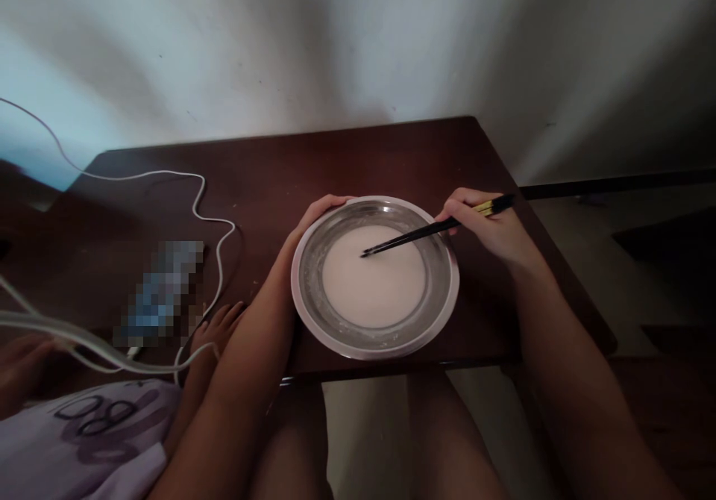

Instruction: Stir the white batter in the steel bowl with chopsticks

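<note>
A round metal bowl (307, 291) stands on the dark wooden table near its front edge. White, milky liquid (372, 291) fills its bottom, and smears of it cling to the inner wall. My left hand (321, 207) grips the far left of the rim, its fingers partly hidden behind the bowl. In my right hand (481, 220) is a pair of black chopsticks (417, 233) with yellow marks near the upper end. They slant down to the left over the bowl, their tips at the liquid's surface.
Another person's hand (221, 325) rests on the table (358, 157) left of my forearm. Near it lies a blurred-out phone-like device (162, 291) with a white cable (221, 257) winding across the tabletop. A pale wall (358, 52) stands behind the table.
</note>
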A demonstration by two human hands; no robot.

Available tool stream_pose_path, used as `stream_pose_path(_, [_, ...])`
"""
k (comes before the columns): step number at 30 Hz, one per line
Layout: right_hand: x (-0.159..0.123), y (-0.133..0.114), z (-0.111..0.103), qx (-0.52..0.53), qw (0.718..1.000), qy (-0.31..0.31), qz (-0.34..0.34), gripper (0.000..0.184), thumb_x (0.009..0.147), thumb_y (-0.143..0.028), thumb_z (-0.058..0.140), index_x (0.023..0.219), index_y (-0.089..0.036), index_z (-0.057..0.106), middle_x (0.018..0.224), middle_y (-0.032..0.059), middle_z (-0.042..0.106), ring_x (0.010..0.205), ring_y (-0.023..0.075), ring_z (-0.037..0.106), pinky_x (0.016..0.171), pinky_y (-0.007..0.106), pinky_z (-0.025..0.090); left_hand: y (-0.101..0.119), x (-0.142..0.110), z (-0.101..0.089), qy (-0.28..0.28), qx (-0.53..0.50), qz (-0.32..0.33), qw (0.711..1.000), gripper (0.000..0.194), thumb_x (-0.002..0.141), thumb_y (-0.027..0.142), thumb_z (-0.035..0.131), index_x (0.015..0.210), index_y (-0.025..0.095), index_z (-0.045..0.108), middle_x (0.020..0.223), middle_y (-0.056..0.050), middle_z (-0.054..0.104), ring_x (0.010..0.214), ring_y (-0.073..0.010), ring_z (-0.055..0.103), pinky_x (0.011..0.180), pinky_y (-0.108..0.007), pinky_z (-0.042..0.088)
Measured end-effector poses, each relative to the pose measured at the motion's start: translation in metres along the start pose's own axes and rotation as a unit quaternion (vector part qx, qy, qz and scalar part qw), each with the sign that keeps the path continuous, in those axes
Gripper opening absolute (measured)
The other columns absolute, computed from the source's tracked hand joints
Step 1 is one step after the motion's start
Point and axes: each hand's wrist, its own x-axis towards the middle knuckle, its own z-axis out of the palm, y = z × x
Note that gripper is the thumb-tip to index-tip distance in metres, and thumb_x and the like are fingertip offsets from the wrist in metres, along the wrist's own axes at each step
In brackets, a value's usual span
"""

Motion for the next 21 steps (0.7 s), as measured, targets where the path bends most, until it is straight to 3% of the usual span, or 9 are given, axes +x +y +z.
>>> stream_pose_path(3, [-0.0008, -0.0006, -0.0046, 0.013, 1.0, 0.02, 0.0, 0.034, 0.093, -0.042, 0.073, 0.064, -0.024, 0.075, 0.064, 0.001, 0.064, 0.055, 0.0134, 0.052, 0.053, 0.03, 0.04, -0.0008, 0.0005, -0.001, -0.01, 0.004, 0.002, 1.0, 0.034, 0.082, 0.033, 0.056, 0.103, 0.022, 0.081, 0.082, -0.006, 0.082, 0.101, -0.0319, 0.078, 0.094, -0.038, 0.061])
stream_pose_path(8, [-0.0014, -0.0031, -0.0009, -0.003, 0.999, -0.052, 0.005, 0.031, 0.093, -0.044, 0.073, 0.069, -0.024, 0.077, 0.067, 0.0005, 0.065, 0.062, 0.0151, 0.058, 0.059, 0.03, 0.045, -0.0035, 0.0021, -0.0048, -0.004, 0.01, 0.01, 1.0, 0.037, 0.079, 0.037, 0.063, 0.11, 0.024, 0.08, 0.088, -0.007, 0.082, 0.106, -0.0359, 0.077, 0.098, -0.042, 0.061])
stream_pose_path(13, [-0.0001, -0.0012, -0.0031, -0.001, 1.0, 0.015, 0.002, 0.032, 0.093, -0.042, 0.073, 0.067, -0.024, 0.075, 0.064, 0.0004, 0.064, 0.057, 0.0137, 0.055, 0.056, 0.03, 0.043, -0.0048, 0.0022, -0.0058, -0.008, 0.003, 0.01, 1.0, 0.036, 0.08, 0.038, 0.063, 0.108, 0.025, 0.08, 0.088, -0.006, 0.083, 0.108, -0.0363, 0.077, 0.1, -0.042, 0.06])
stream_pose_path(19, [-0.0017, -0.0036, 0.0002, 0.001, 0.999, -0.045, 0.013, 0.032, 0.093, -0.046, 0.073, 0.069, -0.024, 0.076, 0.068, 0.0009, 0.066, 0.062, 0.0156, 0.058, 0.059, 0.031, 0.046, -0.0037, 0.002, -0.0049, -0.012, -0.004, 0.007, 1.0, 0.039, 0.08, 0.037, 0.063, 0.114, 0.026, 0.079, 0.089, -0.006, 0.083, 0.107, -0.0357, 0.077, 0.098, -0.042, 0.06])
stream_pose_path(21, [-0.0012, -0.0037, 0.0004, -0.012, 0.999, -0.031, 0.009, 0.032, 0.092, -0.048, 0.074, 0.07, -0.025, 0.077, 0.067, 0.0009, 0.066, 0.064, 0.0168, 0.059, 0.061, 0.032, 0.048, -0.0036, 0.0024, -0.0055, -0.017, -0.01, 0.006, 1.0, 0.037, 0.08, 0.036, 0.063, 0.111, 0.025, 0.079, 0.088, -0.006, 0.083, 0.107, -0.0353, 0.077, 0.097, -0.04, 0.06])
